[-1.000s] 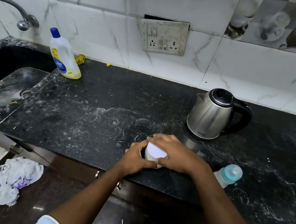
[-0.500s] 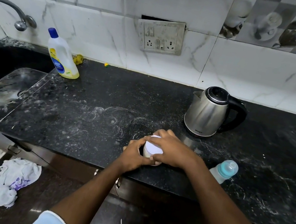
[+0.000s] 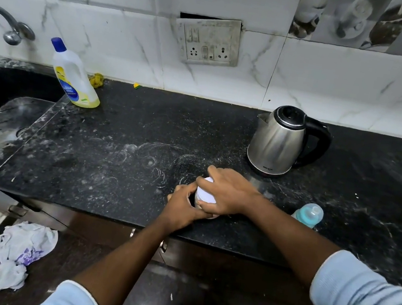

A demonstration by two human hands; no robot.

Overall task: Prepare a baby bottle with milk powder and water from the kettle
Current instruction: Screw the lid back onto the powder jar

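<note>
White-lidded round milk-powder jar (image 3: pixel 205 196) on black speckled tabletop (image 3: pixel 113 165) | right hand (image 3: pixel 227 196) palm-down, grip clamped over lid | left hand (image 3: pixel 183 205) grip wrapped round jar's side

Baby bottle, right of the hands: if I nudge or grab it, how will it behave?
The baby bottle looks like light, stiff clear plastic and apparently empty, so a nudge probably slides or tips it. It seems to lean near the countertop edge, so it may roll off.

Speckled black countertop (image 3: pixel 120 155), silver-and-black kettle (image 3: pixel 279 143), teal-capped baby bottle (image 3: pixel 309 215), white-lidded jar (image 3: pixel 205 195), yellow blue-capped bottle (image 3: pixel 75 77).
</note>
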